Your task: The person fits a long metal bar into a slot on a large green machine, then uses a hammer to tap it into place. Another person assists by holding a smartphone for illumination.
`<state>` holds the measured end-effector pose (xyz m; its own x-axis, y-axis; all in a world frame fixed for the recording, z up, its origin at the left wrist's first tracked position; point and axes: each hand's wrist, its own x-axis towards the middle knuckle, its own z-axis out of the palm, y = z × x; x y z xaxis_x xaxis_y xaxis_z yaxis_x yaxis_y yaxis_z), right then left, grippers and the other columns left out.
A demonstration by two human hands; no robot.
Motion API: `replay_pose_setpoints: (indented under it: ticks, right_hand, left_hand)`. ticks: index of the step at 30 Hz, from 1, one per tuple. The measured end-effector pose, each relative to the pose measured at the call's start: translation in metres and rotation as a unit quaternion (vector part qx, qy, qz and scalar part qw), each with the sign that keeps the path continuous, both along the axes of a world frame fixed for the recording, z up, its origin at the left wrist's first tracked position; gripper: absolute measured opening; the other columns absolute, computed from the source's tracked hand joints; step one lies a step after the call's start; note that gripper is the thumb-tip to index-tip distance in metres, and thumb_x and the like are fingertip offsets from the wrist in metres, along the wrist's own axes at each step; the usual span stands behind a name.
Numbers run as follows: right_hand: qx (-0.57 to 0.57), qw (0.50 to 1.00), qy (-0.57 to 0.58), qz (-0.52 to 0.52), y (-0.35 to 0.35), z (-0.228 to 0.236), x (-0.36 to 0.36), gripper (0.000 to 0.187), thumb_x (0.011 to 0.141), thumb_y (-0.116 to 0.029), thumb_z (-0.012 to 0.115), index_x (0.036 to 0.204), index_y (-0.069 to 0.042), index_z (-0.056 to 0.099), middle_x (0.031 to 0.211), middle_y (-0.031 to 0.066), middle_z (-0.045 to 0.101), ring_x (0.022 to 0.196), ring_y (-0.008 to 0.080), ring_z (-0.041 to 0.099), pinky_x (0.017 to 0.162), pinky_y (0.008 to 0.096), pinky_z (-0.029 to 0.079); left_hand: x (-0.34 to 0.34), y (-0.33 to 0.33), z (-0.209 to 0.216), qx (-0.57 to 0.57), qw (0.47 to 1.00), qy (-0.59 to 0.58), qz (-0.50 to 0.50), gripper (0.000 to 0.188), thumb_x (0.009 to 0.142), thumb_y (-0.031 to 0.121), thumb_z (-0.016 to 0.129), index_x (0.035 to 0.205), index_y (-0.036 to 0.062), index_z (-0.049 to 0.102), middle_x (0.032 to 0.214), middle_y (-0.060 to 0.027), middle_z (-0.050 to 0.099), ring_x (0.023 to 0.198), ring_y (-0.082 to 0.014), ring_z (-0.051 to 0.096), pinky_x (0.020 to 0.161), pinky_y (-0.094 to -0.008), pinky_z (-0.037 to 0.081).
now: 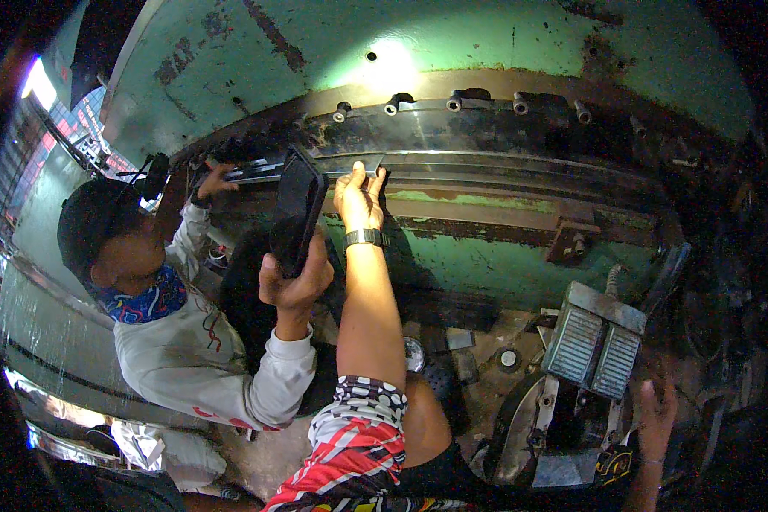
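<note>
The left hand [361, 200] is at the long metal strip [486, 160], its fingers curled against the near edge; whether they pinch it I cannot tell. A dark band [367, 237] circles that wrist, below which the bare forearm runs into a patterned sleeve [354, 439] of red, black and white. The right hand [655, 405] is low at the right, in shadow, just beside a ribbed metal box [593, 340]; I cannot tell whether it holds anything.

The strip lies lengthwise along the front of a green machine [486, 43], below a row of bolts [455, 104]. A bright patch of light falls on the panel above them. Below the strip, a rusty bracket [572, 241] sits on the machine's lower green face.

To the left, a co-worker [200, 358] in a dark cap [102, 218] and pale long sleeves grips a black phone [301, 200] upright in one hand [299, 280], in front of part of the strip. Their other hand [218, 181] is at the strip's left end. A round disc [509, 358] lies on the floor near the box.
</note>
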<state>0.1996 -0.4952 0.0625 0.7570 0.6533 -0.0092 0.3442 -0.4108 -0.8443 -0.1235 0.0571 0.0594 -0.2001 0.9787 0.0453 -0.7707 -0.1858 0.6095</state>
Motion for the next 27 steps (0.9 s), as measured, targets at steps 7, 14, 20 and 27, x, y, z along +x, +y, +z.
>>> replay_pose_setpoints:
  ticks: [7, 14, 20, 27]
  right_hand:
    - [-0.073, 0.991, 0.088, 0.071, -0.004, -0.02, -0.01, 0.05, 0.095, -0.03, 0.069, 0.13, 0.004, 0.058, 0.124, 0.0126, 0.063, 0.117, 0.0231, 0.056, 0.103, 0.0372, 0.043]
    - [-0.026, 0.974, 0.18, 0.133, 0.019, -0.006, -0.007, 0.04, 0.092, -0.029, 0.07, 0.116, 0.003, 0.066, 0.109, 0.0053, 0.069, 0.099, 0.0178, 0.06, 0.092, 0.0346, 0.047]
    - [0.002, 0.967, 0.22, 0.132, 0.021, -0.016, -0.004, 0.044, 0.088, -0.033, 0.073, 0.113, 0.003, 0.067, 0.107, 0.004, 0.068, 0.098, 0.0161, 0.06, 0.09, 0.0322, 0.047]
    - [-0.023, 0.977, 0.152, 0.144, 0.034, -0.01, -0.006, 0.038, 0.086, -0.03, 0.075, 0.103, 0.002, 0.067, 0.099, 0.0031, 0.066, 0.092, 0.0147, 0.058, 0.085, 0.0327, 0.046]
  left_hand:
    - [0.001, -0.001, 0.004, 0.004, 1.0, 0.006, 0.0, 0.026, 0.094, 0.001, 0.068, 0.081, 0.0074, 0.046, 0.077, -0.0043, 0.049, 0.062, -0.0147, 0.051, 0.08, -0.0515, 0.064]
    - [0.002, -0.003, 0.007, 0.012, 1.0, 0.015, 0.008, 0.025, 0.094, 0.002, 0.068, 0.081, 0.0059, 0.048, 0.077, -0.0041, 0.049, 0.062, -0.0145, 0.051, 0.078, -0.0501, 0.065]
    - [-0.004, -0.002, 0.008, 0.019, 0.999, 0.028, 0.006, 0.022, 0.095, 0.003, 0.067, 0.082, 0.0047, 0.049, 0.077, -0.0046, 0.05, 0.063, -0.0145, 0.052, 0.079, -0.0496, 0.065]
    - [-0.001, 0.008, 0.005, 0.02, 1.0, 0.015, 0.0, 0.025, 0.094, 0.003, 0.068, 0.082, 0.0058, 0.046, 0.076, -0.0047, 0.05, 0.063, -0.0152, 0.054, 0.077, -0.0488, 0.065]
